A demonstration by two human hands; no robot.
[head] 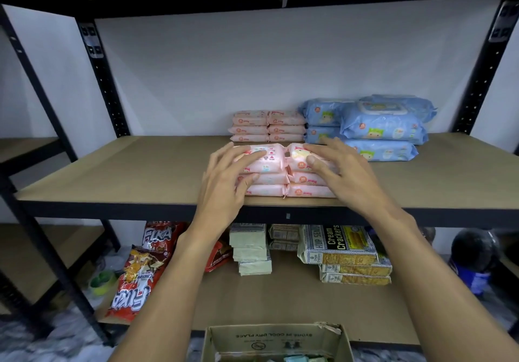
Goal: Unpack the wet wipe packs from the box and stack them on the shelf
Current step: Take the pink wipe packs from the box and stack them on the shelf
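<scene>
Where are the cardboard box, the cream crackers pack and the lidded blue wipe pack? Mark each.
cardboard box [276, 339]: head view, printed far wall.
cream crackers pack [341, 245]: head view, printed top face.
lidded blue wipe pack [382, 129]: head view, front side below lid.

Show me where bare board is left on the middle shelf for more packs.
Widest bare stretch: the shelf left of the front pink stacks, out to its left edge. A patch lies at the front right, ahead of the blue packs. The centre is crowded: left hand and right hand rest on the front stacks, rear pink stacks behind.
</scene>
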